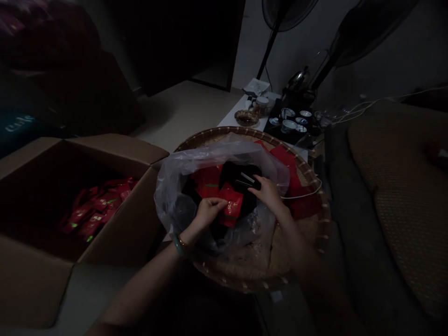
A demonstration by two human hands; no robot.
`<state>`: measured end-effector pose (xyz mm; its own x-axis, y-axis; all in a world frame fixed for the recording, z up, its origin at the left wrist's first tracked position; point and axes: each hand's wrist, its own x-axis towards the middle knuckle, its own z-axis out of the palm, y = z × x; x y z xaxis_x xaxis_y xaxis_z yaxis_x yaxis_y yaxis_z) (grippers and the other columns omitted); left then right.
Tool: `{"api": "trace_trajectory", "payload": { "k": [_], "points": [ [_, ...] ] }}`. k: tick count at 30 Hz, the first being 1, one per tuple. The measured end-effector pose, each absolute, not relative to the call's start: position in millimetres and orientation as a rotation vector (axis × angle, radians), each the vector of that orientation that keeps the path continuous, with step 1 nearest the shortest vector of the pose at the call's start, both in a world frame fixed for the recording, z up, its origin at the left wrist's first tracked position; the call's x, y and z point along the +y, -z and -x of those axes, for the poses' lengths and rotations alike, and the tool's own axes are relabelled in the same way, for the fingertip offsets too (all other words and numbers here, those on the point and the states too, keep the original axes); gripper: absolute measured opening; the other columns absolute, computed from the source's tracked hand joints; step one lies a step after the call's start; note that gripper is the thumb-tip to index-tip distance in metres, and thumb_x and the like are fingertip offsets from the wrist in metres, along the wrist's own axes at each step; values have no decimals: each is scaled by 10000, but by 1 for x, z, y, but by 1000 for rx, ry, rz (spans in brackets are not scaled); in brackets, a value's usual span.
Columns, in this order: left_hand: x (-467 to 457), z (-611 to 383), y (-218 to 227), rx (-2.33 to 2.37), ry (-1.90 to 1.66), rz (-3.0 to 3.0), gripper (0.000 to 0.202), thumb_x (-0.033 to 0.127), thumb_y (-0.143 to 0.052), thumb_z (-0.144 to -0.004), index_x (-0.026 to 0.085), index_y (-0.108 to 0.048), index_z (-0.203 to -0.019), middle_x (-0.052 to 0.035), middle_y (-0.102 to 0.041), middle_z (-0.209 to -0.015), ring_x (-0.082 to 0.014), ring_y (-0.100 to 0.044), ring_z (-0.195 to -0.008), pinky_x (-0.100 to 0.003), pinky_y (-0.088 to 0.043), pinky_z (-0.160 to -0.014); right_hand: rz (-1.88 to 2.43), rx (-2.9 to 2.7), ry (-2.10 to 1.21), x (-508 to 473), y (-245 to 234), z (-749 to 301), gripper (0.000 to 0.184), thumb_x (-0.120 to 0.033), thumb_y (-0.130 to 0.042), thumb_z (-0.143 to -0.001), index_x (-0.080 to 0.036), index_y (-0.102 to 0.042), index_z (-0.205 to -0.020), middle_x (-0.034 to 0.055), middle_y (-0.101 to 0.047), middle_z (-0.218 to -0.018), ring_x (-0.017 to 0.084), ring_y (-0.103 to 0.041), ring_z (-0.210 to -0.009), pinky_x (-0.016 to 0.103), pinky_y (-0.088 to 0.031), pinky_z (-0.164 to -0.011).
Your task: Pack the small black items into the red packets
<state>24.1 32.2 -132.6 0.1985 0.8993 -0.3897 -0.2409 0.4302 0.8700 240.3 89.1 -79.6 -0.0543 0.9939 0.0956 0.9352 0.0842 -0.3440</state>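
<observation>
Within the basket's rim (pixel 241 283), your left hand (pixel 208 212) pinched the red packet (pixel 233 209), best kept flat and steady against the black device (pixel 241 179) your right hand (pixel 269 192) grasped.

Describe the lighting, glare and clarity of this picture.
In the head view, light is very dim and the cardboard box is deeply shadowed inside; in the same head view, pale glints show on the plastic bag and kettle, while the red packet in the left hand has lettering too small to read.
</observation>
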Motion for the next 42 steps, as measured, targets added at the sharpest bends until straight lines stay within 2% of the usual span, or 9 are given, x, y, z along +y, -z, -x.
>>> {"api": "trace_trajectory", "payload": {
  "k": [4, 10, 17, 23, 27, 32, 35, 37, 42],
  "points": [
    [27, -23, 129, 1026, -912, -701, 280, 364, -702, -592, 107, -708, -703, -35, -660, -603, -114, -539, -524, -209, -399, -505, 1743, -2024, -352, 69, 81, -214, 285, -346, -521, -808, -182, -627, -1016, 93, -651, -987, 225, -570, -910, 371, -416, -825],
    [28, -23, 119, 971, -1054, -724, 318, 338, -715, -597, 137, -705, -843, -53, -703, -818, -148, -608, -716, -237, -456, -671, 1567, -1967, -661, 42, 70, -177, 199, -326, -577, -765, -189, -635, -633, 28, -625, -653, 169, -560, -697, 287, -422, -687],
    [29, -16, 116, 1034, -1133, -714, 259, 357, -690, -624, 130, -708, -748, -54, -702, -761, -168, -613, -723, -248, -463, -685, 1567, -1793, -1068, 28, 79, -171, 227, -391, -567, -747, -188, -640, -817, 15, -660, -784, 154, -592, -710, 256, -455, -641],
    [21, -13, 117, 856, -958, -712, 309, 361, -706, -613, 125, -699, -812, -52, -694, -748, -163, -604, -647, -254, -476, -598, 1704, -1564, -1097, 27, 87, -177, 343, -510, -563, -709, -172, -617, -728, -8, -568, -538, 113, -514, -437, 229, -429, -424],
    [20, 17, 107, 926, -1106, -606, 179, 340, -708, -630, 169, -663, -653, -8, -643, -595, -138, -566, -524, -241, -457, -490, 1656, -1379, -1230, 35, 89, -189, 451, -557, -465, -759, -165, -585, -947, 59, -634, -784, 146, -606, -587, 255, -494, -466],
    [24, 81, 87, 809, -1933, -128, 271, 458, -538, -792, 238, -602, -936, 18, -633, -1058, -120, -596, -929, -221, -493, -797, 1877, -1890, -812, 32, 109, -192, 411, -432, -526, -770, -149, -522, -1068, 121, -596, -981, 210, -601, -851, 353, -503, -707],
    [21, 90, 86, 833, -1866, -26, 282, 450, -528, -805, 244, -537, -997, -24, -595, -1148, -170, -578, -1029, -264, -475, -856, 2045, -2259, -420, 27, 119, -180, 520, -349, -661, -675, -131, -482, -1111, 169, -541, -1078, 285, -537, -1009, 397, -448, -815],
    [18, 79, 90, 885, -1778, -32, 250, 385, -545, -804, 247, -519, -1011, -52, -587, -1148, -194, -592, -1013, -286, -481, -837, 2144, -2359, -323, 27, 121, -174, 451, -267, -654, -673, -130, -498, -1074, 164, -559, -1036, 283, -559, -964, 370, -454, -778],
    [14, 33, 113, 973, -1425, -459, 372, 301, -658, -689, 195, -549, -1028, -82, -614, -1070, -213, -609, -936, -303, -501, -740, 2033, -2160, -599, 34, 121, -184, 222, -174, -515, -744, -169, -589, -954, 54, -657, -835, 183, -618, -733, 276, -466, -673]
  ]
}}
